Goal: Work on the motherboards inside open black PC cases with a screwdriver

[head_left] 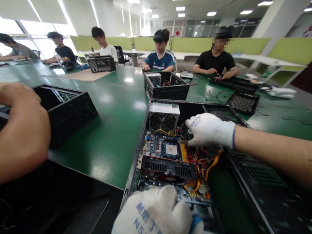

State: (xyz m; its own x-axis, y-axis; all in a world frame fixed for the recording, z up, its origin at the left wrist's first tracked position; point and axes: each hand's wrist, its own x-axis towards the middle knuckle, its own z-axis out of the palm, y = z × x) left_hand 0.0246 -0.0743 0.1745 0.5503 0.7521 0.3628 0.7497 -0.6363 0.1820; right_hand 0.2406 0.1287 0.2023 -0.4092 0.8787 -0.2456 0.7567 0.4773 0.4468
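1. One open computer case point(135, 151) lies flat on the green table point(112, 133), its long axis pointing away and its power supply point(163, 116) at the far end.
2. Right hand point(209, 129) curls into the case's cables point(206, 162); its grasp is hidden.
3. Left hand point(156, 222) rests on the near end, fingers bent; whether it holds anything is unclear.

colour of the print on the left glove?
Blue print on the white left glove, clearest in head view.

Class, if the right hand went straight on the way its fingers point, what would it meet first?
Probably the yellow wires just past the right hand, then the power supply behind them. Depth here is unclear.
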